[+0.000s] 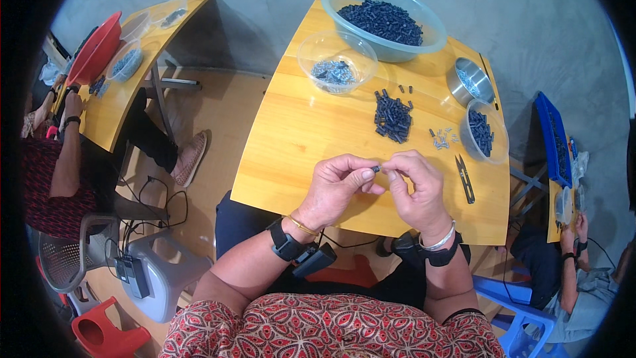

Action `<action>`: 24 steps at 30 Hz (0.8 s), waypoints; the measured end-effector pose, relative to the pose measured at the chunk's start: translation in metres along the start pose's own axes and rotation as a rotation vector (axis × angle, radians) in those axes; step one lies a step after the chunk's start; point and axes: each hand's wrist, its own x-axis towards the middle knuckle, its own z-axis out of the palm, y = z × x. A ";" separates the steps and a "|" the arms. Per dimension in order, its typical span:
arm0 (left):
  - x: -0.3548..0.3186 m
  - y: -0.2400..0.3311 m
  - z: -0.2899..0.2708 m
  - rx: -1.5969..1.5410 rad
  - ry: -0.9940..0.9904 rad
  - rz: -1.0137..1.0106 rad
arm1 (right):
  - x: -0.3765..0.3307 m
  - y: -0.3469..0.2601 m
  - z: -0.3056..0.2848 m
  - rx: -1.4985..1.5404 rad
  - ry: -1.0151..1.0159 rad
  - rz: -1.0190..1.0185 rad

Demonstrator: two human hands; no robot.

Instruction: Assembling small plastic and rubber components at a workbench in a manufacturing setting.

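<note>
Above the near part of the yellow table, my left hand [339, 187] pinches a small dark cylindrical piece [375, 168] between thumb and forefinger. My right hand [419, 189] is closed in a pinch right beside the end of that piece; whatever lies between its fingertips is too small to make out. Beyond my hands lies a pile of similar dark pieces [393, 118], with a few loose ones behind it. Small clear or silvery parts [442, 139] are scattered to the right of the pile. Black thread snips [464, 179] lie to the right of my right hand.
A large pale-blue basin [434, 34] of dark pieces stands at the back. Near it are a clear bowl [306, 59] of silvery parts, a metal bowl [488, 86] and a plastic tub [501, 147] of dark pieces. Other people work at tables [156, 40] on both sides.
</note>
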 end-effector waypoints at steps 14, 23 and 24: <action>-0.002 0.001 0.002 0.114 0.039 0.029 | -0.009 -0.005 0.004 -0.125 -0.041 -0.110; 0.004 -0.002 0.001 0.014 0.091 -0.021 | -0.009 0.035 -0.011 -0.188 0.016 0.250; 0.004 0.000 0.004 0.004 0.114 -0.052 | -0.007 0.041 -0.015 -0.196 0.017 0.252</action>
